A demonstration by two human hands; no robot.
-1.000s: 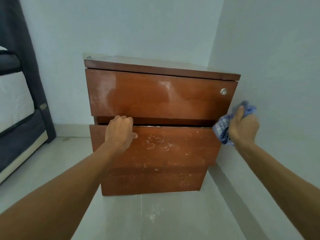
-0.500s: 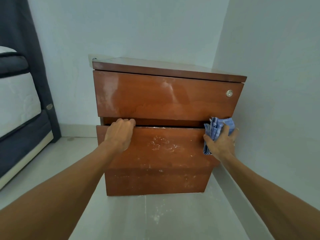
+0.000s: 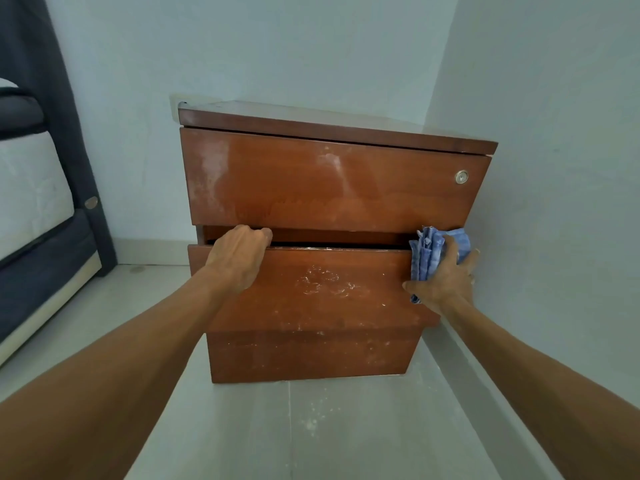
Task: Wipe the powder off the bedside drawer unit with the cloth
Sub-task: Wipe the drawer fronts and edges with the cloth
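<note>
With the left hand (image 3: 242,258) curling its fingers over the drawer (image 3: 374,306) top edge and the right hand (image 3: 446,282) pressing the cloth (image 3: 427,254) spread-fingered at its 3 o'clock end, wiping appears to be beginning, and the next move likely calls for a firm sweep toward 9 o'clock across the powder (image 3: 325,280).

My left hand (image 3: 239,259) gripping top edge of pulled-out middle drawer (image 3: 311,289), my right hand (image 3: 446,278) pressing blue cloth (image 3: 427,252) on its right end, white powder (image 3: 323,280) smeared mid-front, bedside drawer unit (image 3: 329,181) in corner
</note>
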